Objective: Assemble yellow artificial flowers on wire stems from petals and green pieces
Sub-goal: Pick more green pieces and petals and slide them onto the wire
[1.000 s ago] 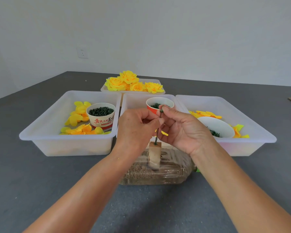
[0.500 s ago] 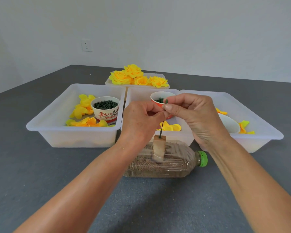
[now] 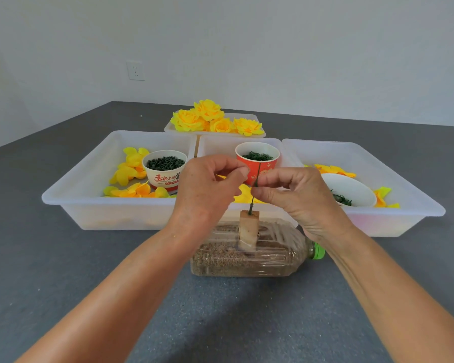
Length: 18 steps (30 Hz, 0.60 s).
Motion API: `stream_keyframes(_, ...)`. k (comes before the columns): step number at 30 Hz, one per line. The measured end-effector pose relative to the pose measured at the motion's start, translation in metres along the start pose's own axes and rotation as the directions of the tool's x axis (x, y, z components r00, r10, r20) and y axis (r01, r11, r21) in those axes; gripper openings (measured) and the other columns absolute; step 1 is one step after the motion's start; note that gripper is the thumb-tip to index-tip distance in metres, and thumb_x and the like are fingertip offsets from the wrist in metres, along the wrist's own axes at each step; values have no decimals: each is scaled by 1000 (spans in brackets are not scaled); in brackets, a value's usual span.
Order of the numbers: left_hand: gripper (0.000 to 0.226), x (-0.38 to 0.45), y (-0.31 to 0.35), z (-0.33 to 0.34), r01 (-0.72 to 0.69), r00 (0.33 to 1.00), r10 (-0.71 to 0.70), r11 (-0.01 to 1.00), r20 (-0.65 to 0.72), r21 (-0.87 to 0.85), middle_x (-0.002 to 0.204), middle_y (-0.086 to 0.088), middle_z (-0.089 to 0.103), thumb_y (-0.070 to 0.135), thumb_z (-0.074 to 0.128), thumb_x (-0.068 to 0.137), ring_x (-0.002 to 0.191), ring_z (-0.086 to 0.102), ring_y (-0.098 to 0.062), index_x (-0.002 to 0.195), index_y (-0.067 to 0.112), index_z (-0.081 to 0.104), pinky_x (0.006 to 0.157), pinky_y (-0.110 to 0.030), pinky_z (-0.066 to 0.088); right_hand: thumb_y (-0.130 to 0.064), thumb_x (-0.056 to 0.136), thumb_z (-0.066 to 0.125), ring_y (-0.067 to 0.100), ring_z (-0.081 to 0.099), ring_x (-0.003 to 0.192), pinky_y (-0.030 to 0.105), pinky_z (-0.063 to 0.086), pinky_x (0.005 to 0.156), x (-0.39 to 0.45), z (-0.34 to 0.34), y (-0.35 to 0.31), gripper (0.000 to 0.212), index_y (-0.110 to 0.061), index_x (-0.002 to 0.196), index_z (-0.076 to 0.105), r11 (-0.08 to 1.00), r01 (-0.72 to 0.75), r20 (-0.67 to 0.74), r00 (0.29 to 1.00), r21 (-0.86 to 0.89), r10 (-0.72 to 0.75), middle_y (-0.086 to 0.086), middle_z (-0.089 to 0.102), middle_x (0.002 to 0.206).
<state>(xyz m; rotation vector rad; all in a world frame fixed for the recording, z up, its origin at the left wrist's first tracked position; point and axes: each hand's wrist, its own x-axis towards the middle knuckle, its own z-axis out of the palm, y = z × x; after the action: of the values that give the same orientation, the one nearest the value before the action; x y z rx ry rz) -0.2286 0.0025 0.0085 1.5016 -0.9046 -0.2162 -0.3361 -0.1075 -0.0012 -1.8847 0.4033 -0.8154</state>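
Note:
A thin green wire stem (image 3: 257,176) stands upright in a small wooden block (image 3: 249,229) that rests on a lying plastic bottle of grain (image 3: 247,258). My right hand (image 3: 296,197) pinches the wire about halfway up, thumb and forefinger closed on it. My left hand (image 3: 207,187) is beside the wire on its left with pinched fingertips; nothing shows between them. Behind the hands, a red cup (image 3: 257,158) holds green rings, and yellow petals (image 3: 243,195) lie in the middle tray (image 3: 215,145).
The left tray (image 3: 76,197) holds a printed cup of green pieces (image 3: 165,163) and petals (image 3: 130,174). The right tray (image 3: 391,163) holds a white bowl (image 3: 351,187) and petals (image 3: 333,169). Finished yellow flowers (image 3: 207,119) fill a back tray. Grey tabletop is all around.
My right hand has slid down the wire from its tip to about halfway. My left hand stays pinched beside the wire. The view has shifted a little.

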Motion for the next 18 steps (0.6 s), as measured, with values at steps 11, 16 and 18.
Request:
stream_keyframes(11,12,-2,-15,5,-37,996,25,989,86,145,59,10,63,15,78,72,59,55,-9,66,22,70,60,-25,44,-14,72,77,8,66,74,36,54,77,-9,3,9,11,-26,72,74,999,-24,36,999,-46,26,0,73,77)
stream_keyframes(16,11,0,-13,4,-58,990,32,980,135,189,56,12,60,15,76,76,59,54,-9,68,20,70,59,-25,45,-11,73,76,16,68,74,37,55,76,-10,4,12,9,-20,73,75,999,-17,36,999,-40,18,5,73,77)
stream_keyframes(18,12,5,-12,-4,-53,983,16,979,185,199,53,13,60,18,74,78,56,55,-5,67,22,70,60,-27,48,-10,73,76,11,66,69,30,55,70,-11,5,14,13,-23,69,75,1000,-22,30,999,-19,22,1,73,74)
